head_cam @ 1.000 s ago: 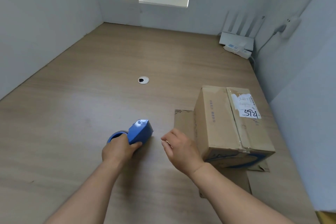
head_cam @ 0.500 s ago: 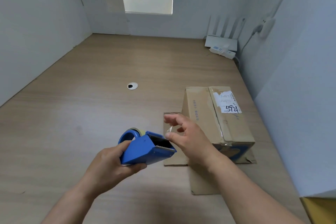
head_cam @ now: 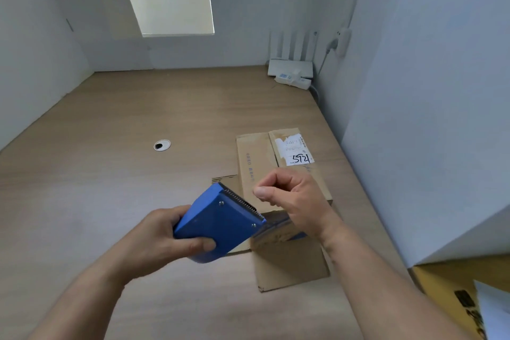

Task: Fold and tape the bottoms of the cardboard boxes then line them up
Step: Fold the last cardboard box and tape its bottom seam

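Note:
My left hand (head_cam: 157, 240) grips a blue tape dispenser (head_cam: 220, 223) above the wooden table (head_cam: 110, 174), its toothed blade facing up and right. Just beyond the blade, my right hand (head_cam: 298, 201) has its fingers curled with the thumb pressed to the forefinger. It appears to pinch the end of the clear tape (head_cam: 276, 228), which stretches from the blade under that hand. Behind both hands stands a cardboard box (head_cam: 256, 157) with a white label marked 5924. Its flaps (head_cam: 289, 265) lie spread flat on the table.
A white router (head_cam: 289, 67) and a power strip (head_cam: 292, 81) sit at the back right corner. A round cable hole (head_cam: 162, 145) lies left of the box. White partition walls close in the table on three sides. A yellow box (head_cam: 452, 298) shows at the bottom right.
My left hand lifted the dispenser off the table and turned its blade upward. My right hand came to the blade, then closed its fingers and drew back slightly.

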### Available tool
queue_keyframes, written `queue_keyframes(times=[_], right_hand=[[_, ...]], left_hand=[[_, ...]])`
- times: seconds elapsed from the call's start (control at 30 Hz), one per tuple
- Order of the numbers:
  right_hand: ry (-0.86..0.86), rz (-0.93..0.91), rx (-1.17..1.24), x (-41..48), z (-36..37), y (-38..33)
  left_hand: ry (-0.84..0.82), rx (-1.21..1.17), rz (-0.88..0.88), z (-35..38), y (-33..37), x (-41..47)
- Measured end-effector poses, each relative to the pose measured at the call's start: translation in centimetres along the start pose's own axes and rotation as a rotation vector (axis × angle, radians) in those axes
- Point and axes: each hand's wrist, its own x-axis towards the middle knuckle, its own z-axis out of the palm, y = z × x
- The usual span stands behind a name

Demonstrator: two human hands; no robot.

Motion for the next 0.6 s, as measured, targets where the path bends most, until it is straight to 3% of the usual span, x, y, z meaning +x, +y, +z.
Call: queue_keyframes(times=[0.17,0.33,0.6], right_hand=[[0.067,0.075,-0.147,-1.0,-1.9,0.6],[0.374,0.188,-0.080,-2.6,-7.5,1.7],[0.483,0.405,-0.079,-3.2,-10.1,4.5]], left_hand=[[-0.120,0.044,0.023,-0.3,2.0,1.4],[-0.121,0.103,-0.058,-3.5,1.9,1.3],[-0.193,0.182,-0.240,-5.1,1.3,1.8]])
